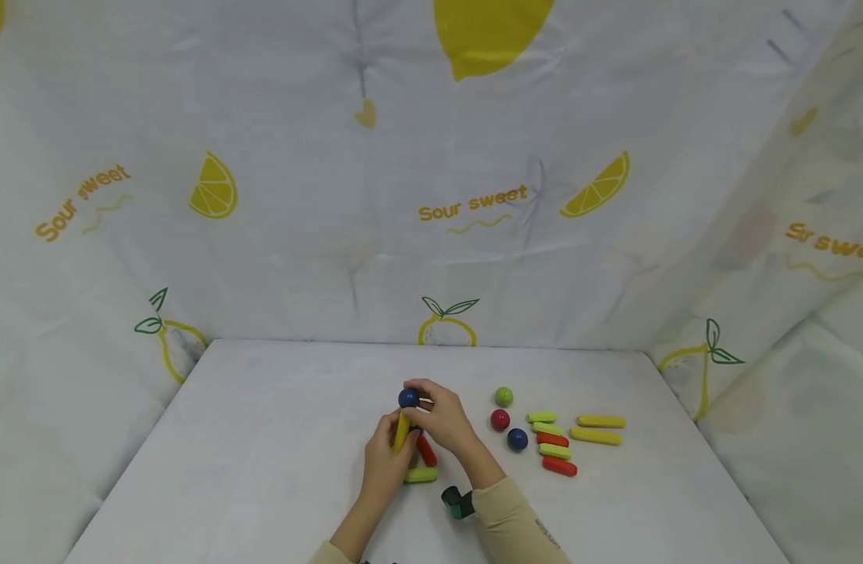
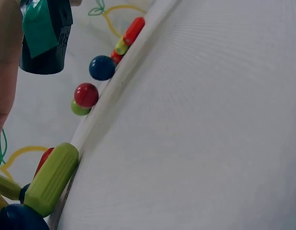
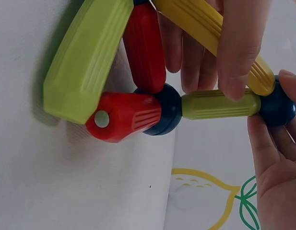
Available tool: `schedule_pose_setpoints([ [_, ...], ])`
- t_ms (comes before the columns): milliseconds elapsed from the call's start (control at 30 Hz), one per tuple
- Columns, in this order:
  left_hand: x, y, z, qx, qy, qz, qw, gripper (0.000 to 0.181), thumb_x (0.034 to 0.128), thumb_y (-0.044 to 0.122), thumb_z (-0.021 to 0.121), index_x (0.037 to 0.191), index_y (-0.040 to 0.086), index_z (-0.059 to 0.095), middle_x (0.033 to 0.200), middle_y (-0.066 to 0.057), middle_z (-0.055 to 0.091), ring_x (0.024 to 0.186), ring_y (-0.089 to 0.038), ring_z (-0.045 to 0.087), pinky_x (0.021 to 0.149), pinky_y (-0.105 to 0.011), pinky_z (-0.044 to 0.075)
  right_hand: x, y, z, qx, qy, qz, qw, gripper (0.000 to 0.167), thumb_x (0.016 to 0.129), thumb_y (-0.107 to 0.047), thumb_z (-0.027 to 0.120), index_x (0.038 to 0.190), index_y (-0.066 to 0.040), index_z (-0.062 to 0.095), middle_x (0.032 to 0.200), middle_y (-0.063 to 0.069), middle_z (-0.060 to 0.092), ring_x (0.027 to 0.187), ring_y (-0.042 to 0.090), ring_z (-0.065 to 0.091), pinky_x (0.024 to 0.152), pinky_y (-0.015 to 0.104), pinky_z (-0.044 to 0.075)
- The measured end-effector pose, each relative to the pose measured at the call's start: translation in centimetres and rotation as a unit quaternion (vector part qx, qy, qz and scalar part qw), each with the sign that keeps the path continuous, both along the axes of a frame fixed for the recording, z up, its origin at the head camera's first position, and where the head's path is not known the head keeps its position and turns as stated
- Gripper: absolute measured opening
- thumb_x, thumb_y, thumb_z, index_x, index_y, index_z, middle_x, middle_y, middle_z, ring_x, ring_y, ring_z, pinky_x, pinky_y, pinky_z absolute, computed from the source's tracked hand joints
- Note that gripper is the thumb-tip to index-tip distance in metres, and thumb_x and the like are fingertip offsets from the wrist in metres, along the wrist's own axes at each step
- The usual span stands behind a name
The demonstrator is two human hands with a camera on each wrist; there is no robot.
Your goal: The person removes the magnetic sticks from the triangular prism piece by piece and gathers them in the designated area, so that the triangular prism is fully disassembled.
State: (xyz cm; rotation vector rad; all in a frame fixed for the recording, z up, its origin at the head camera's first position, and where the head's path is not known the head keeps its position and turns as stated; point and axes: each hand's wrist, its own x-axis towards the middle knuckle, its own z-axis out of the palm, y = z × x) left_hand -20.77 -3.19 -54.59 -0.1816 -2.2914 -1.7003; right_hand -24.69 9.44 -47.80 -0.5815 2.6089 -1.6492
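Note:
My right hand (image 1: 438, 415) pinches a blue ball (image 1: 408, 398) between thumb and fingers at the top of a small structure of rods and balls. Just below it, my left hand (image 1: 385, 462) grips a yellow rod (image 1: 402, 432) that slants down from that ball. In the right wrist view, a light green rod (image 3: 219, 104) joins the top ball to a lower blue ball (image 3: 168, 110). Two red rods (image 3: 144, 48) meet this lower ball. A thicker-looking green rod (image 3: 88, 57) lies nearest that camera, low by the table.
Right of the hands lie a green ball (image 1: 503, 396), a red ball (image 1: 500, 420) and another blue ball (image 1: 518, 439). Beyond them are several short green and red rods (image 1: 554, 451) and two yellow rods (image 1: 596, 436). A dark device (image 1: 456, 503) sits at the right wrist.

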Motion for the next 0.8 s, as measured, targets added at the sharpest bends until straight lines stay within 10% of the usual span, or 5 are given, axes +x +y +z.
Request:
schedule_pose_setpoints([
  [233,0.0,-0.1,0.0,-0.02,-0.027,0.01,0.9994,0.025,0.09,0.023,0.065,0.111,0.01,0.061,0.096,-0.002,0.068,0.076,-0.01,0.057,0.068,-0.017,0.053,0.1,0.0,-0.1,0.007,-0.005,-0.008,0.9999,0.036,0.09,-0.013,0.063,0.125,-0.006,0.057,0.125,0.015,0.06,0.114,0.028,0.061,0.092,0.034,0.053],
  [800,-0.1,-0.1,-0.1,-0.015,-0.023,0.013,0.9995,0.036,0.0904,0.024,0.065,0.121,0.006,0.062,0.112,-0.009,0.069,0.086,-0.015,0.063,0.076,-0.023,0.058,-0.3,0.8,-1.3,-0.116,-0.107,0.013,0.9875,0.043,0.095,-0.025,0.057,0.132,-0.003,0.051,0.129,0.017,0.057,0.12,0.028,0.057,0.102,0.039,0.046],
])
